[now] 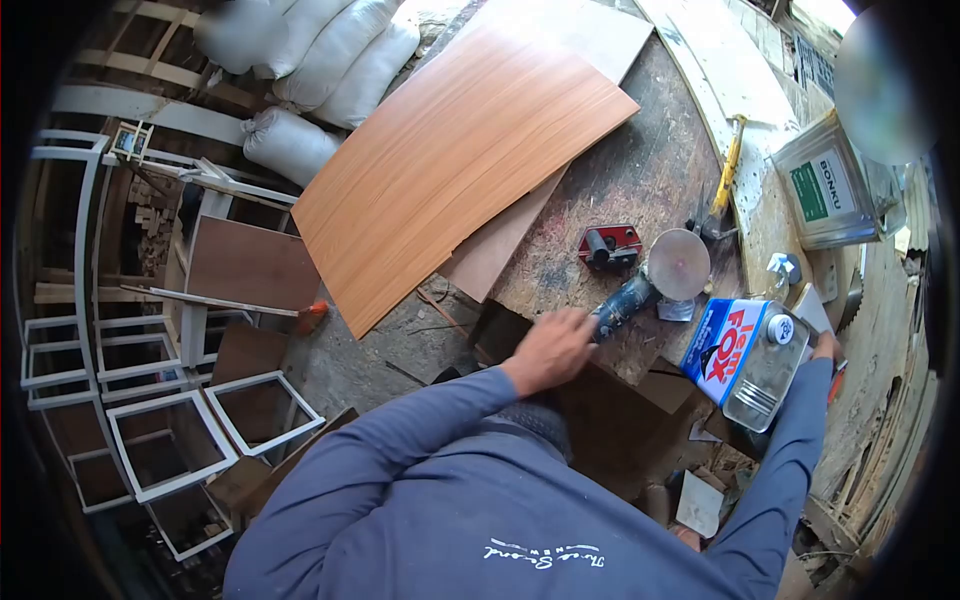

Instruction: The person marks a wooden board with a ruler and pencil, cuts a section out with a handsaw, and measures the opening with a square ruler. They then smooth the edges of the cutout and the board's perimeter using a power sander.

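My left hand is at the rear end of a blue angle grinder, its fingers curled against the body. The grinder lies on the workbench with its round sanding disc facing up. My right hand reaches past the far side of a blue and white Fox glue can, near a pale flat piece. Most of its fingers are hidden, so its hold cannot be made out. Beside the disc sits a red and black tool or fixture.
A large wood-grain panel overlaps the worn workbench. On the right are a yellow-handled hammer, a Bonku tin, a small glass jar and a saw blade. White frames and stuffed sacks stand at left.
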